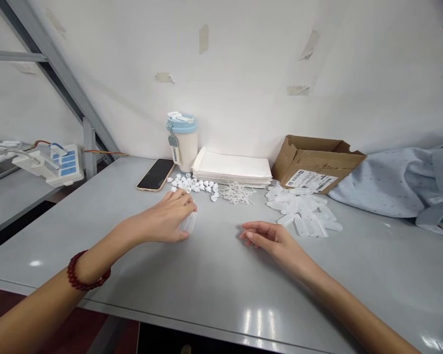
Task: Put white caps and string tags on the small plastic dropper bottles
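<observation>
Grey table point(214, 275) by the wall: my L hand point(166, 219) is curled round a clear plastic tube point(189, 223) near centre, R hand point(271, 237) loose & empty beside it, so I'd pinch lightly, w/o crushing.

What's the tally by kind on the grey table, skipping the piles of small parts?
Phone: 1
Lidded cup: 1
Stack of white sheets: 1
Cardboard box: 1
Blue-grey cloth: 1
Clear tube in left hand: 1
Total: 6
</observation>
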Motion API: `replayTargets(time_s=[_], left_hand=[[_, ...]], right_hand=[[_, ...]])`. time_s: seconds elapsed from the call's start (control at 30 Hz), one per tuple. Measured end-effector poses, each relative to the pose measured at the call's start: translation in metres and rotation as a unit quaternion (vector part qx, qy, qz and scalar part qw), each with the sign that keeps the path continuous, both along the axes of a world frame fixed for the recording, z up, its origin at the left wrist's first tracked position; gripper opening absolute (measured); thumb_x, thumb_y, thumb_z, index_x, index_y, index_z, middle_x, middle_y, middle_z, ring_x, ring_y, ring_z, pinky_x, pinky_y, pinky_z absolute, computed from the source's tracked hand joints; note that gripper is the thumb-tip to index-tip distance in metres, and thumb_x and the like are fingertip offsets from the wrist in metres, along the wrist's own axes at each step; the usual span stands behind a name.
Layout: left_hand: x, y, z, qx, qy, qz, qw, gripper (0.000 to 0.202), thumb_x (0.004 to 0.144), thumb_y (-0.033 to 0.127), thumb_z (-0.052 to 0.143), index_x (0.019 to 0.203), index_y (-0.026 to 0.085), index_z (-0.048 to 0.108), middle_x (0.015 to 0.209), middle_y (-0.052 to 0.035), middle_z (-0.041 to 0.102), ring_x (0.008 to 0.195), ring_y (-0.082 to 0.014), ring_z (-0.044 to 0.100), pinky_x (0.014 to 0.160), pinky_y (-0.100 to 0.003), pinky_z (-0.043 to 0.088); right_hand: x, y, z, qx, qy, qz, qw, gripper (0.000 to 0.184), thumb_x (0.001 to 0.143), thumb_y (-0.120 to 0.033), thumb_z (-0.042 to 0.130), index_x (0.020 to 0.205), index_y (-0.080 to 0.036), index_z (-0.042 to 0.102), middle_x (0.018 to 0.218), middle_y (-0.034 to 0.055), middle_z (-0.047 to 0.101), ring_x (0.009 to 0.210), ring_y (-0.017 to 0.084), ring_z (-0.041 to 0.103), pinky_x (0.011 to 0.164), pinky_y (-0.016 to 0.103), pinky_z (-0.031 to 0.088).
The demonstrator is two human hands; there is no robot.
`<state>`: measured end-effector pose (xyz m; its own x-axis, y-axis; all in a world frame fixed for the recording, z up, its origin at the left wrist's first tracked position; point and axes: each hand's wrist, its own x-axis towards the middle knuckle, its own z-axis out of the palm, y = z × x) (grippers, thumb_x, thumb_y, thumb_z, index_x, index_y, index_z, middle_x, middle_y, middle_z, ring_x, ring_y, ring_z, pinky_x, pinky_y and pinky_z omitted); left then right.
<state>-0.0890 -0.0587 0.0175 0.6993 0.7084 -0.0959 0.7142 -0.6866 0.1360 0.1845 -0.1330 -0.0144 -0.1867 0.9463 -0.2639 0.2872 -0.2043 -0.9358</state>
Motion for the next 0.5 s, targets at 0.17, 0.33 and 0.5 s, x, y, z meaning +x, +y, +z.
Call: replayTargets(time_s=[0.17,0.33,0.5], left_hand=[[0.0014,-0.0024,0.0024,0.001,0.011,-0.001,1.0,0.029,0.071,0.026,0.06,0.098,0.018,0.06,0.102,-0.0105,0.057,0.101,-0.0298,0.046,0.087,-0.044,0.039],[0.0002,-0.0019,-0.0002,-0.002,0.008,-0.008,1.0,0.034,0.072,0.032,0.062,0.103,0.019,0.059,0.106,-0.0102,0.056,0.103,-0.03,0.046,0.091,-0.045,0.037],[-0.0021,-0.0007,-0.0019,-0.009,-0.006,-0.017,1.0,0.031,0.077,0.035,0.061,0.103,0.019,0.06,0.103,-0.0094,0.057,0.104,-0.03,0.046,0.091,-0.044,0.037]], right_hand=[[0.0008,-0.0006,-0.0016,0.012,-0.009,0.005,1.0,0.036,0.085,-0.042,0.058,0.11,-0.018,0.066,0.099,0.0081,0.072,0.088,0.021,0.066,0.086,0.04,0.049],[0.001,-0.0001,-0.0031,0.023,-0.016,0.007,1.0,0.037,0.084,-0.044,0.058,0.109,-0.018,0.066,0.098,0.0081,0.072,0.088,0.022,0.066,0.085,0.04,0.05],[0.0008,0.0005,-0.0042,0.025,-0.02,0.006,0.999,0.037,0.084,-0.044,0.058,0.109,-0.018,0.066,0.097,0.0077,0.072,0.087,0.021,0.066,0.085,0.038,0.05]])
